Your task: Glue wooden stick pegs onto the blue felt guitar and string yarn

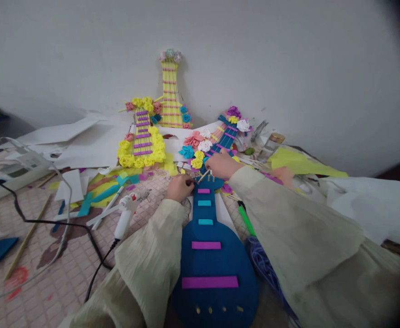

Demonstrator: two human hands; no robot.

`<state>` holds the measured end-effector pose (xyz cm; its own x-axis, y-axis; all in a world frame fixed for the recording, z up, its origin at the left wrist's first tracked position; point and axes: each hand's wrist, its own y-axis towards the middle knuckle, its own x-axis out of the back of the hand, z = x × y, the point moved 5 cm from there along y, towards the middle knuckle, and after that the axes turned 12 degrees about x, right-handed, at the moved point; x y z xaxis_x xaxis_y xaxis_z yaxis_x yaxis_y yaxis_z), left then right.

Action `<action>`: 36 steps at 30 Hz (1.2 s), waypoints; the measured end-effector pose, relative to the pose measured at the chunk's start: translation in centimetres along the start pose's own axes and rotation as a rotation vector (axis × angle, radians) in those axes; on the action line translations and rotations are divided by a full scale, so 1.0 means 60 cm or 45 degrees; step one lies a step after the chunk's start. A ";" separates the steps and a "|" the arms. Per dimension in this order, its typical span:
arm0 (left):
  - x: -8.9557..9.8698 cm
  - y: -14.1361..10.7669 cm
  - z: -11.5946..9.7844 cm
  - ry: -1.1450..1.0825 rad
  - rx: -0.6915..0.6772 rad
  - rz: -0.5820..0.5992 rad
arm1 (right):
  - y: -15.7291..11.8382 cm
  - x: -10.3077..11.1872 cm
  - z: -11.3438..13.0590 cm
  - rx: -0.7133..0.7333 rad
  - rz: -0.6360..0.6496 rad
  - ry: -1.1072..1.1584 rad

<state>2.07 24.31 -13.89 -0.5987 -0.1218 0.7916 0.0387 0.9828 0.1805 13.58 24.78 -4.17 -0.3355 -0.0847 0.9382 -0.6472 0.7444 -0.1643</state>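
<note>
A blue guitar-shaped cutout (205, 234) lies in front of me, its neck pointing away. Purple strips (209, 282) and turquoise strips (204, 203) cross it, and several small pegs (210, 310) dot its near end. At the head of the neck, my right hand (223, 165) is closed on a thin wooden stick (204, 176), beside several short pegs standing there. My left hand (179, 187) pinches at the left edge of the same head. Whatever is between its fingertips is too small to make out.
Flower-decorated paper guitars (141, 136) stand against the wall. On the left lie a white glue gun (124, 221), its black cord, a power strip (32, 175) and paper scraps. A green cutter (245, 218) and blue yarn (266, 269) lie to the right, under my sleeve.
</note>
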 end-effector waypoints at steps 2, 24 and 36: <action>-0.002 0.000 0.003 -0.012 0.015 0.005 | -0.001 -0.003 0.003 0.006 -0.005 -0.006; -0.011 0.000 0.013 -0.110 -0.039 -0.012 | -0.040 -0.053 -0.018 -0.087 -0.003 0.251; -0.020 0.005 0.020 -0.119 -0.018 0.013 | -0.095 -0.058 -0.016 -0.318 -0.163 0.355</action>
<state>1.85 24.91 -15.50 -0.6700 -0.0975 0.7359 0.0564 0.9818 0.1814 19.07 21.47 -6.20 -0.0415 -0.0297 0.9987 -0.4740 0.8805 0.0065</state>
